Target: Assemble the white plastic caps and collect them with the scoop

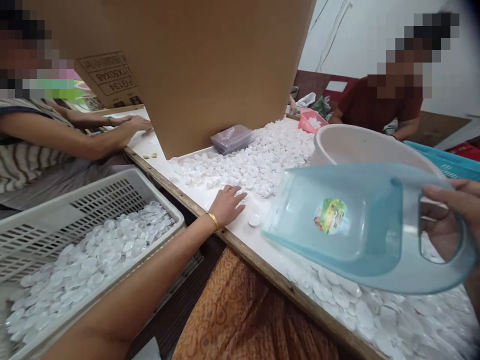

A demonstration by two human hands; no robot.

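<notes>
In my right hand is a translucent blue plastic scoop, gripped by its loop handle and tilted above the table. A colourful round sticker shows on it. No pieces are visible inside the scoop. My left hand, with a gold bangle at the wrist, rests at the near edge of the white tabletop, fingers spread. Just beyond it spreads a heap of small white oval plastic pieces; one loose piece lies between the hand and the scoop. More white pieces lie under the scoop.
A grey slatted crate full of white pieces stands at left. A large cardboard box rises behind the heap, with a purple packet at its foot. A white tub and pink basket stand farther right. Two people sit around the table.
</notes>
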